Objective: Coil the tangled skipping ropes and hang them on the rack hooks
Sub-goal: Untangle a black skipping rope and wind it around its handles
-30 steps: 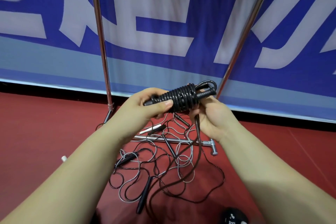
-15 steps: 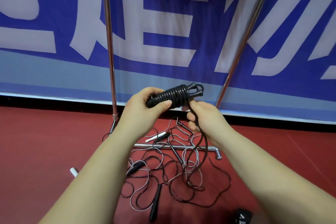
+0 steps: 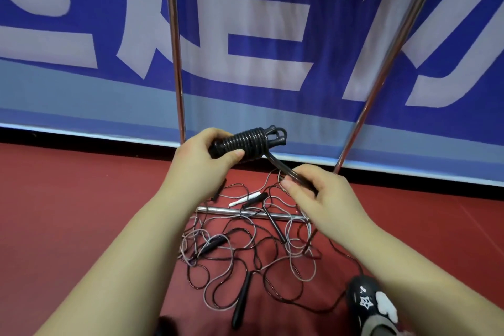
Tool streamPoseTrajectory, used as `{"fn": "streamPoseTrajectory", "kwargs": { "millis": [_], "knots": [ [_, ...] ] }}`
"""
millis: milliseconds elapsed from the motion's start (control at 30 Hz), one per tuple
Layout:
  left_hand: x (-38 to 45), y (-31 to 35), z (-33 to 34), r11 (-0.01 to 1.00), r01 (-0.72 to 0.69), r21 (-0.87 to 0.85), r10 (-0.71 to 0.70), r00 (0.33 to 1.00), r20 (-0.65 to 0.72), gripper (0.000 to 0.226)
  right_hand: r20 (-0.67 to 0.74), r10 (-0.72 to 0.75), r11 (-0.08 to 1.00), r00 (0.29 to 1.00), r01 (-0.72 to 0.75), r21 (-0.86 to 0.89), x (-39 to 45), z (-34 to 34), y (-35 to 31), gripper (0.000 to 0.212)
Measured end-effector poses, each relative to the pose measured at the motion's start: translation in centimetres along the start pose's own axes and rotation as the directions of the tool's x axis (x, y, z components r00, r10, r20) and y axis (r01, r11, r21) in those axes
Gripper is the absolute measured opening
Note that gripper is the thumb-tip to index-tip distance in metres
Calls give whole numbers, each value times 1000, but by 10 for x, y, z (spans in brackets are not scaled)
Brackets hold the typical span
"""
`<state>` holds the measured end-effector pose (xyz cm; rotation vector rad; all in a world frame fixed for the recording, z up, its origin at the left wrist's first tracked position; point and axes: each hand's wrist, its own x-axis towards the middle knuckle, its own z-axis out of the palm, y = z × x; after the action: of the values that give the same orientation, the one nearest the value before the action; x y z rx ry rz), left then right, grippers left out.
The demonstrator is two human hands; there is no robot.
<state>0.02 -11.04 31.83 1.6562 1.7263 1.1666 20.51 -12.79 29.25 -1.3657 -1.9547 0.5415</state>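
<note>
At centre frame we record a tightly wound black skipping-rope bundle (image 3: 246, 142), its turns wrapped crosswise around paired black handles whose knobbed ends stick out to the right. Our left hand (image 3: 203, 157) grips the bundle's left end, thumb laid across the front of the coils, fingers curled behind. A loose tail of black cord (image 3: 282, 168) leaves the bundle's lower right and slants down to our right hand (image 3: 317, 194), which pinches it between thumb and curled fingers; the two hands are apart, joined only by this cord. Below them, on the dark red floor (image 3: 81, 213), lies a tangled heap of thin black and grey skipping ropes (image 3: 245, 251) with several slim black handles and one white handle (image 3: 244, 199), draped over the chrome base bar of the rack (image 3: 231, 211). Two chrome rack uprights rise behind: one vertical pole (image 3: 176, 49) at upper centre-left, one slanted pole (image 3: 387, 68) at upper right. Dark items hang at the top edge, too cropped for us to identify. A blue banner with large pale lettering (image 3: 272, 22) fills the background. At lower right we note a black shoe with white star print (image 3: 364, 299).
</note>
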Motion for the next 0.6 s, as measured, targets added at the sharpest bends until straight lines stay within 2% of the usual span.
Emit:
{"fn": "streamPoseTrajectory", "kwargs": {
  "millis": [133, 233, 333, 467, 600],
  "knots": [
    [-8, 2, 14, 999, 22, 47, -24, 999, 31, 15, -61, -139, 986, 988, 132, -100, 2, -9, 16, 9],
    [-10, 6, 18, 1000, 6, 19, -6, 999, 34, 13, -103, -219, 965, 970, 199, -173, 14, -26, 15, 16],
    [-9, 9, 21, 999, -5, 43, 0, 994, 112, 15, -116, -207, 971, 971, 189, -145, 21, -42, 20, 13],
    [-10, 10, 29, 995, -15, 96, -14, 954, 301, 17, -18, -189, 974, 982, 186, -127, 23, -47, 25, 13],
    [-13, 13, 33, 996, -81, 32, 58, 893, 447, 20, 45, -32, 1000, 998, 31, 2, 24, -54, 31, 14]
  ]
}}
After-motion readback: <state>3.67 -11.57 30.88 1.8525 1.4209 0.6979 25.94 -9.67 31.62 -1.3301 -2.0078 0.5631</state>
